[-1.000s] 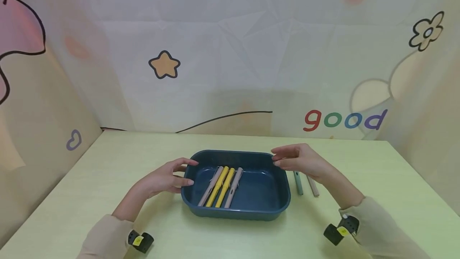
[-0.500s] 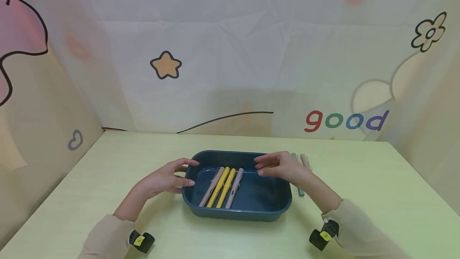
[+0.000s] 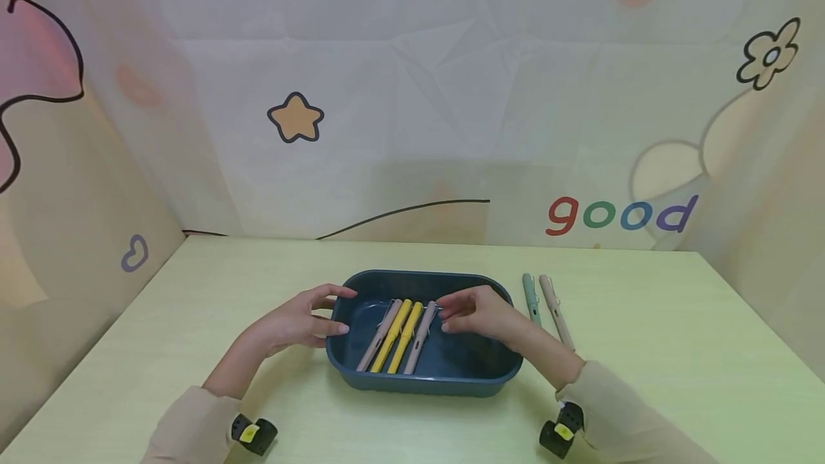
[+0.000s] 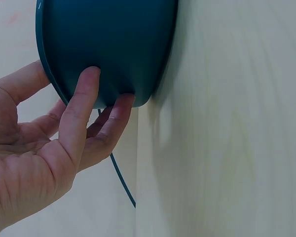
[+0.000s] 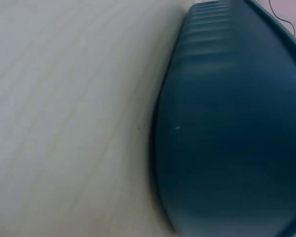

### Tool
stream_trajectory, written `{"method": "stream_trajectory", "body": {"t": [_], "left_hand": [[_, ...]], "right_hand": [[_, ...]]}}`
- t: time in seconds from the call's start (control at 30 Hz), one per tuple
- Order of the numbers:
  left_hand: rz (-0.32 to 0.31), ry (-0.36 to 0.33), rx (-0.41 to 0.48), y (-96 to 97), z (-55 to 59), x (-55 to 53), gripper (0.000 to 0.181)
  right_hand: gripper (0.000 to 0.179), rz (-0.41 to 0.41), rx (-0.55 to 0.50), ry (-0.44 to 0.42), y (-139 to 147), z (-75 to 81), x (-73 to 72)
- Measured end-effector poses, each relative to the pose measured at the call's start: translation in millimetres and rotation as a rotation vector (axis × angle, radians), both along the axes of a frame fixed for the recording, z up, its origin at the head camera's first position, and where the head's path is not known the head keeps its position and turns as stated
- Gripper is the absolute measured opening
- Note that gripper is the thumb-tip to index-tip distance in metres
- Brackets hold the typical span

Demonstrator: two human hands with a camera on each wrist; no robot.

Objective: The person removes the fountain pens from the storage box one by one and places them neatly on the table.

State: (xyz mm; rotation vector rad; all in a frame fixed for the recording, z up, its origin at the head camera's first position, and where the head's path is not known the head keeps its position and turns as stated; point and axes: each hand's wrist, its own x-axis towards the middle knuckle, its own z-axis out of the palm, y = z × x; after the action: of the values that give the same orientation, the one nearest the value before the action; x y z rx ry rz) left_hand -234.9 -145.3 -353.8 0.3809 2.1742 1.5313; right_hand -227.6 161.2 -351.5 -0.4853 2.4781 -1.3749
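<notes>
In the head view a dark blue plastic box (image 3: 470,384) stands mid-table. Inside it, side by side and slanted, lie two yellow pens (image 3: 389,335) and two greyish-mauve pens (image 3: 421,335), one on each side of the yellow pair. The left hand (image 3: 299,317) grips the box's left end, with digits on both sides of the rim; the left wrist view shows fingertips (image 4: 91,74) against the outer wall. Over the box's right half, the right hand (image 3: 480,312) has its fingertips close to the right mauve pen's upper end; whether they touch is unclear. Nothing shows in its grasp.
Right of the box, a teal pen (image 3: 531,296) and another greyish-mauve pen (image 3: 556,310) lie on the pale table (image 3: 644,321). A printed cloth (image 3: 412,113) encloses the back and sides. Only the box's outer wall (image 5: 227,128) and table fill the right wrist view.
My right hand has moved left, from the box's right rim to the pens inside, uncovering more of the two pens at the right. The left hand and the box stay in place.
</notes>
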Motion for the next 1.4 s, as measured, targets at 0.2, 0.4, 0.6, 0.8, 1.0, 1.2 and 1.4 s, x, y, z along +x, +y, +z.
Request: {"method": "stream_trajectory", "body": {"t": [0.2,0.4,0.6,0.8,1.0,1.2,1.4], "left_hand": [[-0.001,0.001,-0.001,0.3,-0.1,0.1,0.057],[-0.008,-0.001,0.008,0.2,0.3,0.5,0.057],[-0.010,-0.001,0.010,1.0,0.1,0.4,0.057],[-0.007,-0.001,0.004,0.9,-0.7,-0.4,0.057],[-0.002,0.006,-0.015,1.2,-1.5,-0.1,0.058],[0.001,0.006,-0.017,1.5,-0.8,0.3,0.058],[0.010,0.008,-0.025,1.9,-0.6,0.7,0.057]], "right_hand": [[0.036,-0.029,0.028,-0.028,-6.0,-4.7,-0.7],[0.040,-0.082,0.048,-0.099,-12.6,-5.9,1.0],[0.042,-0.127,0.081,-0.146,-17.8,-7.1,2.5],[0.045,-0.106,0.096,-0.167,-24.6,-9.1,1.7],[0.043,-0.077,0.098,-0.143,-34.4,-8.9,2.7],[0.040,-0.098,0.147,-0.115,-40.7,-11.0,2.9],[0.037,-0.084,0.218,-0.084,-44.6,-9.8,3.0]]}}
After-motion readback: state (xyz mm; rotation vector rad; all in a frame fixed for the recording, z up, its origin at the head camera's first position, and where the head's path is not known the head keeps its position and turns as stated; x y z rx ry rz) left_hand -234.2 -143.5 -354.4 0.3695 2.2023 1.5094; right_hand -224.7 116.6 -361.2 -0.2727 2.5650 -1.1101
